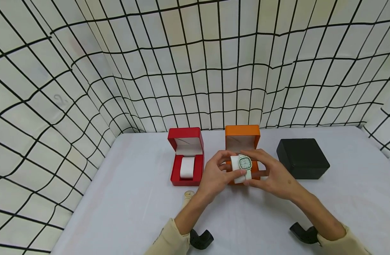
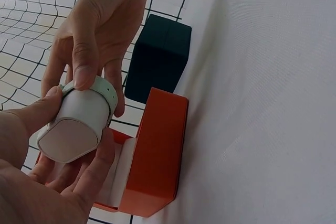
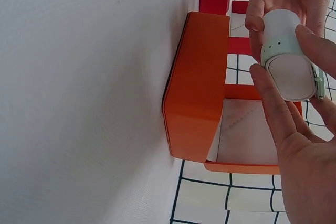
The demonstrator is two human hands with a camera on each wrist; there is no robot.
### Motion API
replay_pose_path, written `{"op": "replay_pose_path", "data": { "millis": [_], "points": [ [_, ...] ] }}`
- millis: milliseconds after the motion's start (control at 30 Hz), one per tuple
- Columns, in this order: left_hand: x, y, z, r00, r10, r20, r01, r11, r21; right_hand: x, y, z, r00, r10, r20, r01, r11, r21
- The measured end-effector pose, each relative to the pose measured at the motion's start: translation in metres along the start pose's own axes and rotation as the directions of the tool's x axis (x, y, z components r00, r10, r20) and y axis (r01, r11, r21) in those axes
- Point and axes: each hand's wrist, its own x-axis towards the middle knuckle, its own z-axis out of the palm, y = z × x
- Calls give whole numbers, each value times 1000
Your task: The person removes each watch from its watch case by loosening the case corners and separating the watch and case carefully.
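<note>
A pale mint-green wristwatch (image 1: 245, 163) with a squarish dial is wrapped round a white watch cushion (image 2: 68, 141). My left hand (image 1: 215, 176) grips the cushion from the left, its thumb by the strap. From the other side my right hand (image 1: 272, 174) holds the watch and cushion between thumb and fingers. In the right wrist view the strap (image 3: 283, 46) circles the cushion near its right-hand end. Both hands are over an orange watch box (image 1: 242, 130), whose lid stands up; they hide much of its base.
An opened red watch box (image 1: 186, 133) to the left holds another white cushion (image 1: 186, 167). A cream-strapped watch (image 1: 189, 194) lies near my left forearm. At the right sits a black box (image 1: 303, 157). Black netting (image 1: 199, 40) over white sheeting surrounds the white-covered table (image 1: 131, 198).
</note>
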Motion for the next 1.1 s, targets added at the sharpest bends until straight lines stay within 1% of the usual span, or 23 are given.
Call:
{"op": "replay_pose_path", "data": {
  "millis": [267, 467, 633, 933, 1100],
  "points": [
    [0, 3, 0, 1000, -2, -22, 2, 1000, 3, -1, 0, -1, 1000, -6, -3, 6, 1000, 8],
    [0, 5, 0, 1000, 8, -23, -7, 999, 36, -3, -1, 1, 1000, 10, -18, -10, 1000, -8],
    [-1, 6, -1, 1000, 3, -16, -2, 999, 48, -4, -2, 2, 1000, 17, -19, -17, 1000, 6],
    [0, 4, -3, 1000, -11, -7, 12, 999, 51, -5, -2, -1, 999, 30, 19, -30, 999, 12],
    [1, 3, -3, 1000, -12, 2, 12, 999, 46, -6, 0, -4, 999, 11, 44, -13, 999, 31]
  ]
}}
